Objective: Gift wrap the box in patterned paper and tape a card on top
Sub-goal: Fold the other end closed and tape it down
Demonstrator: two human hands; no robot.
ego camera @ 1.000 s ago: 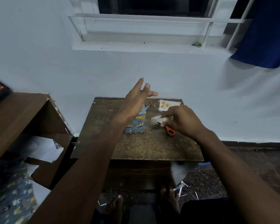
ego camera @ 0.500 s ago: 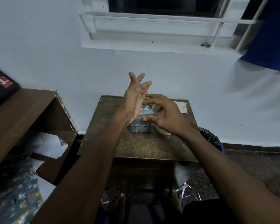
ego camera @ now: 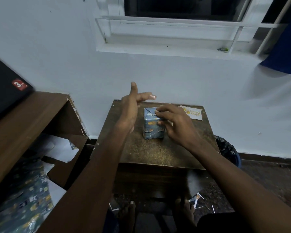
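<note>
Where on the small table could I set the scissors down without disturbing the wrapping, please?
The near half of the table, between the wrapped box and the front edge, lies bare. A narrower strip runs along the table's left edge beneath the raised left hand. The far right is crowded: the right hand works at the box top, with the card behind it.

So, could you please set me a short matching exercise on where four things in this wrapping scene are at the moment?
Things:
1. wrapped box
2. card
3. left hand
4. right hand

Places or states:
A. lying flat at the table's far right corner
B. fingers on the box's top edge
C. raised, fingers straight, holding nothing
D. standing upright mid-table, covered in blue patterned paper

Pairs: 1-D, 2-A, 3-C, 4-B
</note>
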